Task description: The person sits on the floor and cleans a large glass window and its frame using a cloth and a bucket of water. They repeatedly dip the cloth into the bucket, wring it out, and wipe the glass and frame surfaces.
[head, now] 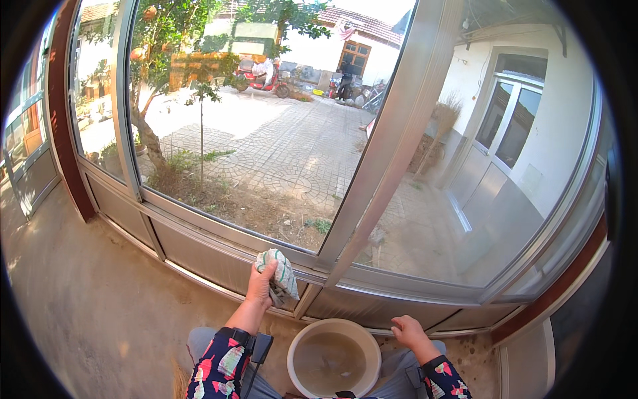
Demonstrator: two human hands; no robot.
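Observation:
My left hand [260, 285] grips a folded, damp-looking white cloth [282, 275] with green stripes. The cloth is up against the lower aluminium frame [234, 232] of a large glass window [279, 149]; whether it touches the metal I cannot tell. Over my right knee is my right hand [411, 333], its fingers curled in and nothing visible in them. Between my knees, on the floor, stands a pale plastic basin [294, 351] holding cloudy water [331, 364].
Metal panels [199, 252] run beneath the glass down to the concrete floor [124, 279]. Dark red posts [67, 114] flank the window. A broom's bristles [179, 379] show beside my left leg. Outside are a paved courtyard [299, 144], a tree [149, 139] and a red scooter [261, 80].

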